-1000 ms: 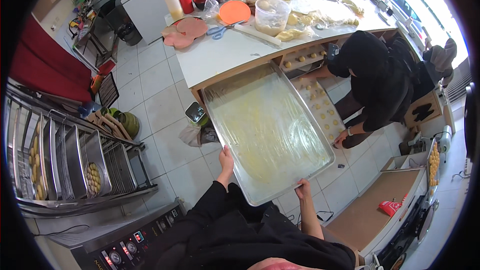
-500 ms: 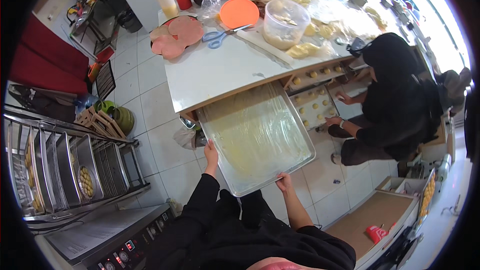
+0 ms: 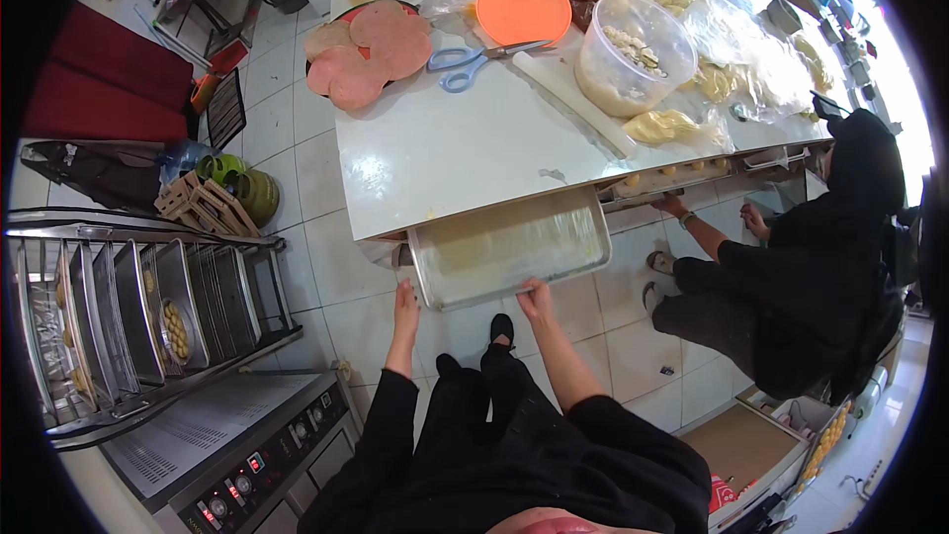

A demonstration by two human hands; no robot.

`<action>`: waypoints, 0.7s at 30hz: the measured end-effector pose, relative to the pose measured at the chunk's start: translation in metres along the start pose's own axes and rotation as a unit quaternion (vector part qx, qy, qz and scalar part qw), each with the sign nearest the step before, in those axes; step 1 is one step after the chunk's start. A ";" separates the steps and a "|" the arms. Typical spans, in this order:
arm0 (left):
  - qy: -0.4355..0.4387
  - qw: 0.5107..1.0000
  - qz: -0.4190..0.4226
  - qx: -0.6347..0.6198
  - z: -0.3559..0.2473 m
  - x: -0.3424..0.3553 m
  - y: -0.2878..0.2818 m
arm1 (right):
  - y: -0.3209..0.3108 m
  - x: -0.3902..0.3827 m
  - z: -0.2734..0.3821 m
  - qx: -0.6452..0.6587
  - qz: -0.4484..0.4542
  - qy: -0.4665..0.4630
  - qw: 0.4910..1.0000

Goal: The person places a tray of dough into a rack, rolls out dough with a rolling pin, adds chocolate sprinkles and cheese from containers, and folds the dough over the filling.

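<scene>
A large metal baking tray (image 3: 514, 290) with a greasy, yellowish, shiny inside sits partly under the white work table, its front part sticking out. My right hand (image 3: 536, 301) is closed on the tray's front rim, right of its middle. Beside the tray's front left corner is my left hand (image 3: 406, 311), its fingers stretched out and holding nothing. The tray's back part is hidden beneath the tabletop (image 3: 425, 173).
On the table lie pink round slices (image 3: 371, 49), blue-handled scissors (image 3: 465, 64), an orange lid (image 3: 524, 8), a rolling pin (image 3: 573, 104) and a clear tub (image 3: 636, 54). A co-worker (image 3: 791, 267) crouches at right. A tray rack (image 3: 158, 316) and an oven (image 3: 237, 455) stand left.
The tray has slid away from me, farther under the table. My left hand has let go of its side. The co-worker's dough tray has gone under the table too. My view has shifted.
</scene>
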State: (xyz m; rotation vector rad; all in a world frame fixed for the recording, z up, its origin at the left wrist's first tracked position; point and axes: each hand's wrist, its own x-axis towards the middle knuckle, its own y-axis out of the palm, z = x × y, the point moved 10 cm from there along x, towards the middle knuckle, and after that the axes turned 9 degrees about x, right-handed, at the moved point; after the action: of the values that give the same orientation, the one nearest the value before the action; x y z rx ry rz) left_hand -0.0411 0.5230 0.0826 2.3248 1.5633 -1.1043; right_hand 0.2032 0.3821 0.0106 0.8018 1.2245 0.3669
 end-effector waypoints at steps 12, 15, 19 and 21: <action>0.010 0.999 0.038 0.025 -0.053 -0.112 -0.079 | 0.137 0.076 -0.013 0.065 0.057 0.035 0.996; 0.047 0.998 0.024 0.025 -0.082 -0.098 -0.106 | 0.127 0.087 -0.025 -0.076 0.010 0.061 0.995; 0.116 0.993 0.008 0.019 -0.154 -0.076 -0.134 | 0.077 0.105 -0.005 -0.090 -0.053 0.104 0.989; 0.127 0.991 -0.026 0.024 -0.161 -0.071 -0.159 | 0.088 0.077 -0.023 -0.141 -0.095 0.089 0.981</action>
State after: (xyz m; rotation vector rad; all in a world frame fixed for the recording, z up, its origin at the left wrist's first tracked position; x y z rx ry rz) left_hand -0.1093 0.6194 0.2880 2.5556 1.7065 -0.8917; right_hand 0.2213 0.4995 0.0175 0.4114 1.3675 0.4501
